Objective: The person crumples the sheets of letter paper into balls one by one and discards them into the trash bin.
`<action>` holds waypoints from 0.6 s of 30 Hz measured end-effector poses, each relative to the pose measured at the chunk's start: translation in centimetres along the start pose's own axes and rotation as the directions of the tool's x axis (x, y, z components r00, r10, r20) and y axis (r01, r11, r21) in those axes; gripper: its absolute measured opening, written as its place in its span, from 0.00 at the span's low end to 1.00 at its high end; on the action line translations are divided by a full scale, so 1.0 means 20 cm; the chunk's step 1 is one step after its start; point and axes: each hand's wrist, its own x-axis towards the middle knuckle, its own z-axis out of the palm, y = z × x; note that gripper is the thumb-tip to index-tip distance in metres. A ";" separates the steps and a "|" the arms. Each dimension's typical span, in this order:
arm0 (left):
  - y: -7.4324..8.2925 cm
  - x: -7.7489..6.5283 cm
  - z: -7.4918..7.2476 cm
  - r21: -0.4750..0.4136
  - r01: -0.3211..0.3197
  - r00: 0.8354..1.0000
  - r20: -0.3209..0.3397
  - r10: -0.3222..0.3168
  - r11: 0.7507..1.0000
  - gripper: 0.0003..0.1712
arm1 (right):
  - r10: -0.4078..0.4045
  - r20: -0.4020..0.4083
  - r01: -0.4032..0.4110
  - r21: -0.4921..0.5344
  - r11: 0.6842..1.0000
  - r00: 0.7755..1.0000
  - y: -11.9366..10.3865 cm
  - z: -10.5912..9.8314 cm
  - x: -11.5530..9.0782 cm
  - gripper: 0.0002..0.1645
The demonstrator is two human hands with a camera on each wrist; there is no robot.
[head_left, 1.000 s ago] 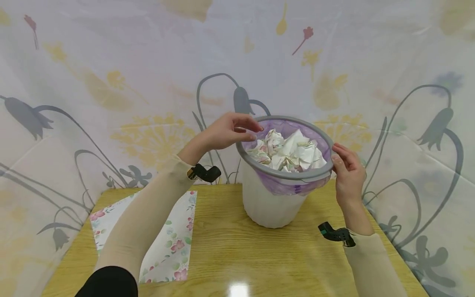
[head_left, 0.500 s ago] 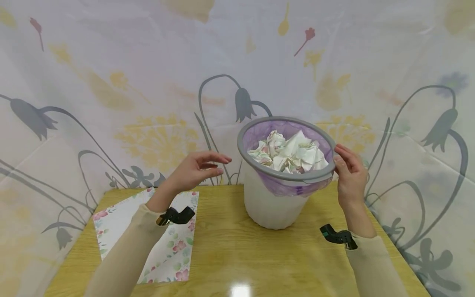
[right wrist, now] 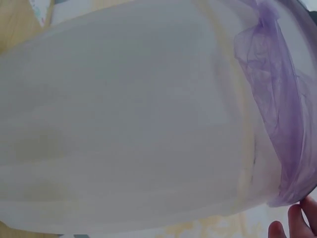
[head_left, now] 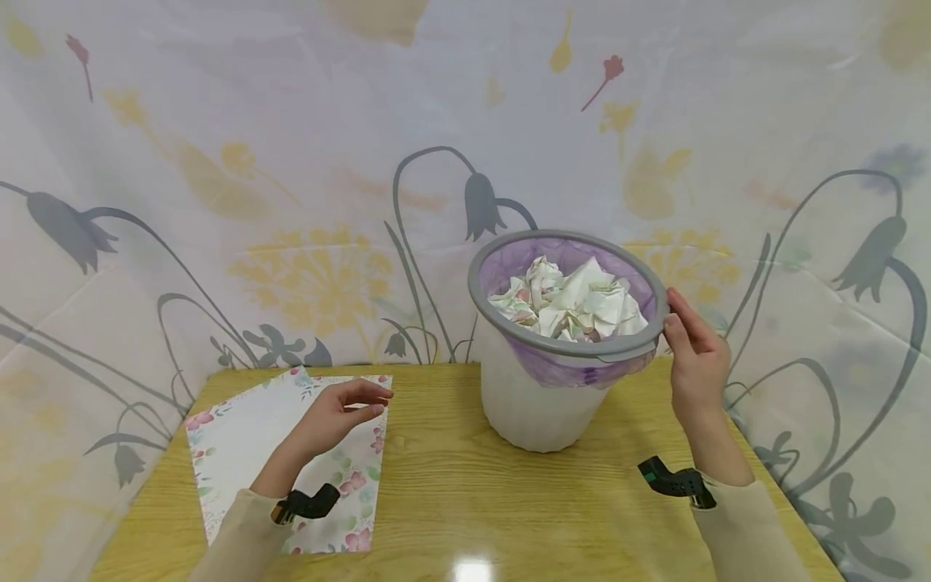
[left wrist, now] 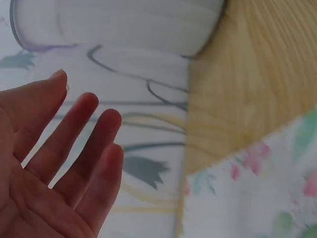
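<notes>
A white trash can [head_left: 534,412] with a grey rim ring stands on the table, right of centre. Its purple bag [head_left: 556,372] hangs out below the ring, and crumpled floral paper [head_left: 575,299] fills the inside. My right hand [head_left: 698,364] holds the ring at its right side between thumb and fingers; in the right wrist view only some fingertips [right wrist: 295,220] show at the rim. My left hand [head_left: 330,420] is over the floral paper sheets [head_left: 356,485], fingers slightly bent and nothing in them. The left wrist view shows those fingers [left wrist: 101,144] spread apart.
The wooden table [head_left: 451,501] carries the can and the overlapping sheets on the left. A flower-printed cloth backdrop [head_left: 305,162] rises behind the table and along its sides. Dark wrist cameras sit on both sleeves.
My left hand has moved from the can's left rim down and left to over the paper sheets. My right hand has stayed at the rim.
</notes>
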 end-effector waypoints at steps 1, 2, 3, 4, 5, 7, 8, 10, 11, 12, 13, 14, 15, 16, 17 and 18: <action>-0.02 -0.03 0.00 0.012 0.012 1.000 -0.017 -0.012 1.000 0.13 | -0.003 -0.001 0.003 -0.011 1.000 1.000 0.00 -0.01 -0.01 0.21; -0.05 -0.05 -0.01 0.024 0.030 0.999 -0.037 -0.029 0.999 0.13 | -0.005 -0.005 0.005 -0.026 1.000 1.000 0.00 -0.01 -0.02 0.20; -0.07 -0.08 -0.01 0.033 0.050 0.997 -0.054 -0.048 0.998 0.14 | -0.006 -0.014 0.005 -0.044 0.999 1.000 0.00 -0.02 -0.03 0.20; -0.09 -0.10 -0.02 0.038 0.072 0.995 -0.072 -0.069 0.997 0.14 | -0.005 -0.023 0.004 -0.063 0.998 1.000 0.00 -0.02 -0.05 0.19; -0.10 -0.13 -0.02 0.047 0.093 0.992 -0.088 -0.089 0.995 0.15 | -0.004 -0.035 0.001 -0.082 0.997 0.999 0.00 -0.03 -0.07 0.17; -0.14 -0.18 -0.03 0.054 0.142 0.983 -0.126 -0.134 0.988 0.15 | -0.005 -0.056 -0.001 -0.114 0.993 0.998 0.01 -0.04 -0.11 0.14; -0.15 -0.20 -0.03 0.057 0.163 0.977 -0.147 -0.153 0.985 0.16 | -0.002 -0.065 -0.006 -0.129 0.992 0.998 0.02 -0.04 -0.14 0.13; -0.19 -0.23 -0.03 0.076 0.196 0.967 -0.180 -0.180 0.978 0.16 | 0.000 -0.064 -0.010 -0.156 0.988 0.998 0.04 -0.05 -0.19 0.11; -0.20 -0.25 -0.03 0.086 0.208 0.964 -0.190 -0.189 0.974 0.16 | 0.004 -0.055 -0.013 -0.165 0.986 0.998 0.05 -0.05 -0.22 0.10; -0.22 -0.26 -0.03 0.083 0.217 0.961 -0.195 -0.197 0.973 0.16 | 0.003 -0.039 -0.010 -0.180 0.984 0.999 0.06 -0.05 -0.26 0.10; -0.23 -0.27 -0.03 0.080 0.218 0.961 -0.191 -0.200 0.973 0.16 | 0.001 -0.014 -0.004 -0.184 0.983 1.000 0.07 -0.05 -0.29 0.08; -0.24 -0.28 -0.02 0.075 0.216 0.963 -0.179 -0.200 0.974 0.16 | -0.006 0.017 0.009 -0.191 0.981 1.000 0.09 -0.05 -0.33 0.08; -0.26 -0.29 -0.02 0.061 0.209 0.967 -0.158 -0.197 0.976 0.17 | -0.016 0.051 0.026 -0.195 0.980 0.999 0.11 -0.05 -0.37 0.07; -0.27 -0.30 -0.01 0.057 0.197 0.973 -0.137 -0.188 0.979 0.17 | -0.024 0.080 0.039 -0.196 0.980 0.996 0.12 -0.04 -0.41 0.05; -0.27 -0.30 0.00 0.064 0.185 0.978 -0.115 -0.177 0.981 0.17 | -0.034 0.108 0.053 -0.178 0.983 0.994 0.14 -0.03 -0.45 0.05; -0.28 -0.30 0.01 0.073 0.175 0.981 -0.093 -0.168 0.982 0.17 | -0.045 0.137 0.068 -0.167 0.984 0.990 0.16 -0.02 -0.49 0.05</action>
